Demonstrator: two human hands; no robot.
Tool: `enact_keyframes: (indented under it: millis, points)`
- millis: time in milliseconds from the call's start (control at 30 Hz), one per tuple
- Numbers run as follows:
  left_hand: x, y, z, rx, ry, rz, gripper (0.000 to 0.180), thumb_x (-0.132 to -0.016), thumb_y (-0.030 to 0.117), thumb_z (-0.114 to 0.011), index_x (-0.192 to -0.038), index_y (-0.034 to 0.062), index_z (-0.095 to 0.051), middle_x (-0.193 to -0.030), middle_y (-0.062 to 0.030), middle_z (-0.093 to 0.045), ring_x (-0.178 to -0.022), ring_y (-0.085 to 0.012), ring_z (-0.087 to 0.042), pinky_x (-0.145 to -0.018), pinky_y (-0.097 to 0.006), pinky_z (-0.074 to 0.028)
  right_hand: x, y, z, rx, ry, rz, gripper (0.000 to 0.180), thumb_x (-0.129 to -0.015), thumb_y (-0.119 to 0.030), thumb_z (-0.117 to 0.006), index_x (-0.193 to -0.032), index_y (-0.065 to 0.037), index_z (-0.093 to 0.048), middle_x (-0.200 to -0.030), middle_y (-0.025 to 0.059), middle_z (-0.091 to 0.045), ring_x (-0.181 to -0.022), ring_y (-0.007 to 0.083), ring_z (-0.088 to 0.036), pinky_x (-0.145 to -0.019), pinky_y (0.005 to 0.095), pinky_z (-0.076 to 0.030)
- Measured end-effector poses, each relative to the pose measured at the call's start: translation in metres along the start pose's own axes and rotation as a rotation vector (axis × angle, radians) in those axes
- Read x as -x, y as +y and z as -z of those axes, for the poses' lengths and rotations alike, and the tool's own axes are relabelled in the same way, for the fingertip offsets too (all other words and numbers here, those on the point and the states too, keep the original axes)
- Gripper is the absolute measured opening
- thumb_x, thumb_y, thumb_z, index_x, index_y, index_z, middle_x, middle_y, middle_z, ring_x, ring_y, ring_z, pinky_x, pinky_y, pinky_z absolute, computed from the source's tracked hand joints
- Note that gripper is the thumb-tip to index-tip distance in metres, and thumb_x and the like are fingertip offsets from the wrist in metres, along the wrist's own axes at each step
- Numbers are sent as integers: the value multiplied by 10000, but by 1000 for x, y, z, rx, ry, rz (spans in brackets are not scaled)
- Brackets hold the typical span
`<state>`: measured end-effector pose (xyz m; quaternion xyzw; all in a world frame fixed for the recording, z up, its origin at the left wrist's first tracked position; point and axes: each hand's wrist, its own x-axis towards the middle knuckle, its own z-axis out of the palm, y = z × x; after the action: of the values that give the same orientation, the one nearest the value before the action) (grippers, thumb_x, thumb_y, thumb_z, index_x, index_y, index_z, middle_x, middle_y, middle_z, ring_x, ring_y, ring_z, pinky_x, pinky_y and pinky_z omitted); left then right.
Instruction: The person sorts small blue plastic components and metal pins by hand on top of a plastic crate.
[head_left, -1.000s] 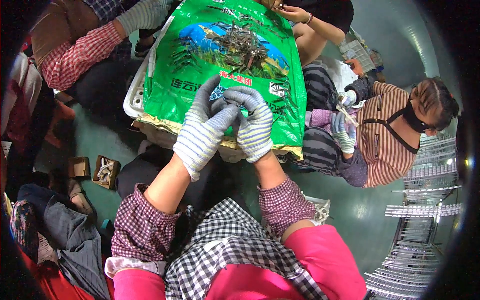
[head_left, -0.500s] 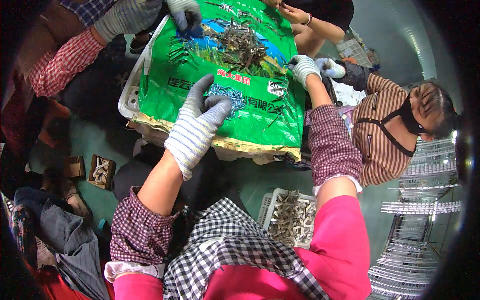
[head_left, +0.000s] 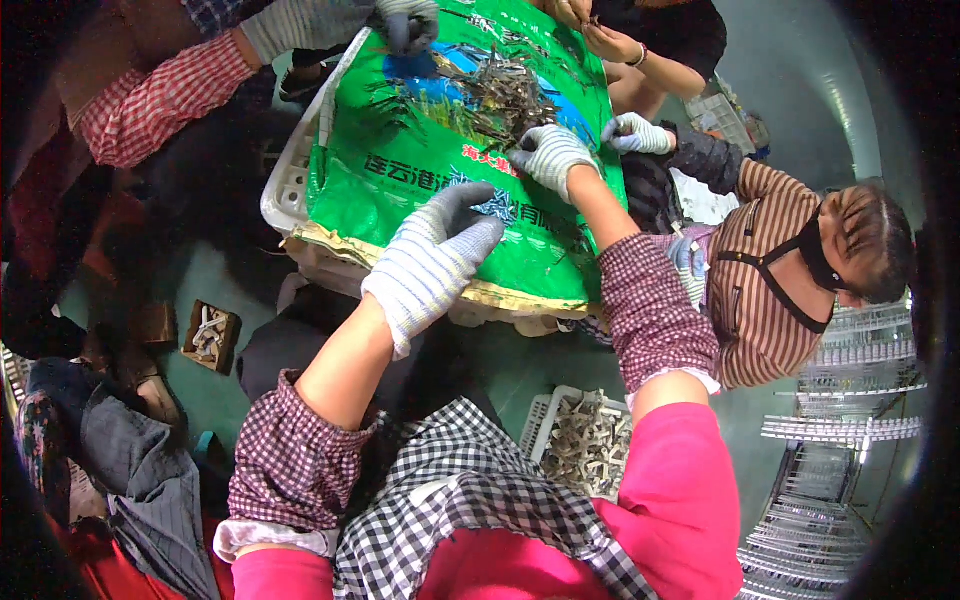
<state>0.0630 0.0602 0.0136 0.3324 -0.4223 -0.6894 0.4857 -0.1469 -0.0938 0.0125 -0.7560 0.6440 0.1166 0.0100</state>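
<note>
Head view, looking down. A green printed plastic sack (head_left: 420, 190) lies spread flat over a white slatted crate (head_left: 285, 195) in the upper centre of the frame and serves as the working surface. A heap of small dried fish (head_left: 505, 95) sits on the upper part of the sack.

Left hand (head_left: 440, 255), in a striped knit glove with grey fingertips: resting palm-down on the lower middle of the sack, fingers loosely extended, nothing gripped. A few scattered fish lie just beyond its fingertips.

Right hand (head_left: 550, 155), same type of glove: reaching further up the sack, at the lower right edge of the fish heap. Fingers curled into the fish; cannot tell whether any are actually pinched.

The heap therefore lies touching the right hand and well above the left hand in the frame.

Lower centre-right: a white basket (head_left: 540, 425) holding more fish, on the floor between the person's knees.

Other people: a gloved hand (head_left: 405, 20) at the top edge on the sack; a seated person in a striped brown top (head_left: 765, 290) at right.
</note>
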Motion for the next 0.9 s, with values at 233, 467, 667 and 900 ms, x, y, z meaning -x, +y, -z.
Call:
enact_keyframes:
  millis: [233, 467, 667, 900]
  points:
    - [-1, -24, 28, -617, 290, -437, 519, -778, 209, -660, -1210, 4, -458, -1040, -108, -564, -924, -151, -532, -824, -252, -433, 45, -30, 17, -815, 163, 314, 241, -808, -233, -622, -908, -14, -637, -782, 91, -648, -723, 139, -590, -671, 291, -479]
    - [-2, -2, 19, -388, 259, -502, 264, -882, 135, -552, -1126, 33, -560, -905, -25, -612, -818, -77, -532, -744, -206, -439, 110, -80, 54, -1017, -97, 395, 255, -807, -210, -646, -909, 23, -629, -734, 18, -601, -669, 67, -518, -610, 240, -450]
    - [-9, 3, 17, -119, 339, -396, 249, -846, 28, -524, -1094, 15, -542, -786, -102, -629, -671, -122, -577, -618, -254, -468, 108, -35, 29, -787, 36, 307, 246, -816, -231, -629, -935, -16, -641, -772, 82, -652, -682, 123, -585, -642, 275, -478]
    - [-14, 0, 19, -173, 383, -310, 167, -823, 16, -524, -986, 8, -487, -748, -105, -624, -644, -125, -591, -569, -258, -466, 142, -33, -41, -351, 266, 291, 182, -746, -117, -658, -917, -57, -637, -829, 121, -597, -753, 262, -592, -683, 338, -476]
